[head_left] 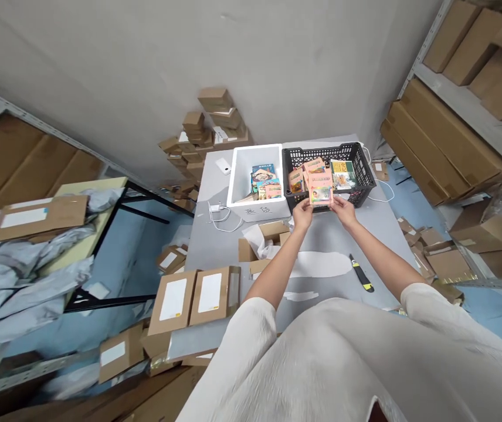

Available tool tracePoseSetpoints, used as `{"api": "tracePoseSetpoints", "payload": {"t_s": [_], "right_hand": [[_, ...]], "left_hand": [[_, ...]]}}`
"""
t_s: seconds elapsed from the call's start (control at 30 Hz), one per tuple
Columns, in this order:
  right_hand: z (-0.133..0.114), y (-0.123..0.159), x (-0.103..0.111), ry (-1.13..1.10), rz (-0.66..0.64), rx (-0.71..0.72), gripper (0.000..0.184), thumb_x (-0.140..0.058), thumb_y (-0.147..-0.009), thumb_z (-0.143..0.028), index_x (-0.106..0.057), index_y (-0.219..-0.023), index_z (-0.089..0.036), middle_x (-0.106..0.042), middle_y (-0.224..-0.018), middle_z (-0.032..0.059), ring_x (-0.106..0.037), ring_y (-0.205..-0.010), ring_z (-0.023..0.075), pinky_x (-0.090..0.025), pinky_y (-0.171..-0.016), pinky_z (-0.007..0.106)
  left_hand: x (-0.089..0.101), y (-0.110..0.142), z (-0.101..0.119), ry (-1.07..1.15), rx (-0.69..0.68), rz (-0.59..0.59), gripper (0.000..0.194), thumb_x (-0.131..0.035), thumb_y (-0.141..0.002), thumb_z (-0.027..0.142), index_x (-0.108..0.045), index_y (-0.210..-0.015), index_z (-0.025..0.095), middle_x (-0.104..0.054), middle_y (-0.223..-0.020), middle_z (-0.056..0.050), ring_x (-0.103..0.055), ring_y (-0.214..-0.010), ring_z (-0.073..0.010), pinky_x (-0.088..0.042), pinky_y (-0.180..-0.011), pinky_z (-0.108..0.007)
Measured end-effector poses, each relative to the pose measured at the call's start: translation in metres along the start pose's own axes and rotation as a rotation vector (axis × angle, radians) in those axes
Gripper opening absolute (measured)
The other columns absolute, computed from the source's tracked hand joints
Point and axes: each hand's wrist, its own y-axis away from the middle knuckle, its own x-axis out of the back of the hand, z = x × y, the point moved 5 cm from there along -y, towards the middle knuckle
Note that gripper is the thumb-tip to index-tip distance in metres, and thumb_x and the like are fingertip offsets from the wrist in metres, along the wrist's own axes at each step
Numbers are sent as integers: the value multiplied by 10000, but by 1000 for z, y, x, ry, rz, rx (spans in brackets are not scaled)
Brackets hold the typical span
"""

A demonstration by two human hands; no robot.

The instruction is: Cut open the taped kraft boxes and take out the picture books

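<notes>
Between both hands I hold a small pink-orange booklet (321, 194) with a shiny picture on its front. My left hand (302, 214) grips its left lower corner and my right hand (342, 211) its right lower corner. It is over the front edge of a black plastic crate (362, 170). Inside the crate lie several similar pink booklets (295, 181) and a green-and-white booklet (342, 174). To the left stands a white foam box (257, 211) with dark handwriting on its front and several colourful booklets (265, 181) inside.
An opened carton (246, 250) with white paper and a black-and-yellow utility knife (362, 274) lie on the grey table (216, 193). Two labelled cartons (192, 297) sit at the left front. A white cable (229, 225) trails beside the foam box. Shelves (462, 97) with cartons stand right.
</notes>
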Motion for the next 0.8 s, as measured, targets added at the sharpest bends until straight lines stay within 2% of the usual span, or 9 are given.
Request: {"api": "tracePoseSetpoints", "payload": {"t_s": [0.07, 0.13, 0.23, 0.37, 0.47, 0.6, 0.67, 0.73, 0.8], "right_hand": [[4, -12, -5, -54, 7, -24, 553, -874, -776, -375, -734, -1277, -189, -815, -1191, 114, -798, -1099, 268, -664, -972, 422], [14, -13, -12, -71, -21, -72, 506, -881, -776, -339, -747, -1242, -193, -817, -1211, 124, -803, -1098, 272, -661, -994, 447], [30, 2, -24, -23, -116, -116, 375, -851, -811, -339, -772, -1153, -207, -834, -1157, 114, -809, -1008, 258, -672, -951, 459], [44, 29, -44, 107, -211, -132, 258, -779, -844, -322, -780, -1077, -211, -840, -1105, 95, -789, -926, 221, -662, -884, 402], [50, 52, -66, 183, -277, -146, 211, -748, -844, -295, -780, -1034, -210, -835, -1061, 85, -779, -906, 216, -650, -870, 384], [59, 88, -91, 270, -297, -167, 231, -740, -829, -275, -775, -1045, -203, -817, -1095, 100, -775, -962, 245, -647, -928, 437], [66, 108, -101, 306, -279, -193, 335, -746, -810, -260, -766, -1139, -201, -796, -1225, 125, -765, -1071, 269, -640, -973, 460], [74, 127, -110, 334, -271, -234, 504, -756, -779, -238, -736, -1281, -203, -754, -1358, 150, -736, -1187, 298, -629, -1013, 478], [80, 144, -119, 338, -271, -280, 667, -754, -759, -223, -681, -1422, -214, -718, -1442, 163, -707, -1261, 322, -617, -1044, 496]], "left_hand": [[2, -12, 0, -39, -1, 72, 284, -753, -890, 171, -795, -1171, 177, -810, -1185, -110, -774, -1072, -242, -595, -1067, -406], [10, -13, -7, -93, 16, 114, 290, -746, -889, 164, -790, -1176, 177, -795, -1229, -131, -773, -1083, -250, -582, -1106, -437], [31, 3, -20, -144, 0, 125, 263, -717, -905, 180, -783, -1160, 184, -780, -1265, -138, -757, -1087, -240, -584, -1111, -430], [68, 32, -28, -189, -53, 139, 240, -653, -943, 183, -759, -1157, 200, -767, -1261, -112, -741, -1064, -220, -594, -1080, -403], [105, 53, -25, -265, -55, 160, 286, -600, -944, 141, -731, -1191, 205, -753, -1268, -112, -738, -1084, -224, -588, -1080, -408], [168, 89, -19, -530, -89, 240, 379, -599, -922, 118, -695, -1267, 244, -678, -1430, -121, -621, -1390, -299, -475, -1229, -493], [204, 109, -22, -668, -45, 341, 481, -635, -915, 152, -637, -1385, 252, -552, -1611, -145, -480, -1545, -359, -388, -1283, -576], [239, 125, -31, -721, 47, 423, 655, -674, -907, 199, -518, -1542, 228, -415, -1727, -187, -383, -1616, -396, -349, -1298, -606], [264, 135, -46, -683, 148, 379, 753, -655, -927, 228, -411, -1639, 202, -434, -1723, -206, -418, -1606, -372, -379, -1292, -553]]}}
